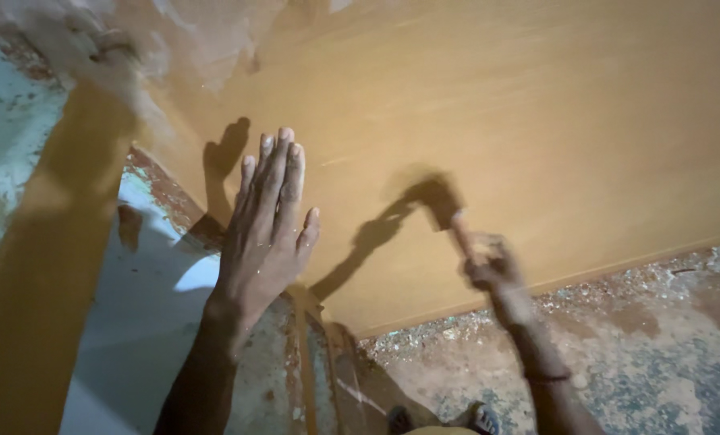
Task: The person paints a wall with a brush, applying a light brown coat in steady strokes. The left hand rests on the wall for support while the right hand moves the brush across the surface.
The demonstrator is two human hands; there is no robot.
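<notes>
Left hand [265,234] flat, fingers spread, palm pressed on the big orange-brown board [489,121] near its lower left corner. Right hand [493,270] motion-blurred, grip clamped on a small block [460,234] touching the board face above the speckled floor [634,346]

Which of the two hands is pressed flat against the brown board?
The left hand: its palm and spread fingers lie flat on the brown board near its lower corner. The right hand is blurred and curled around something small instead.
</notes>
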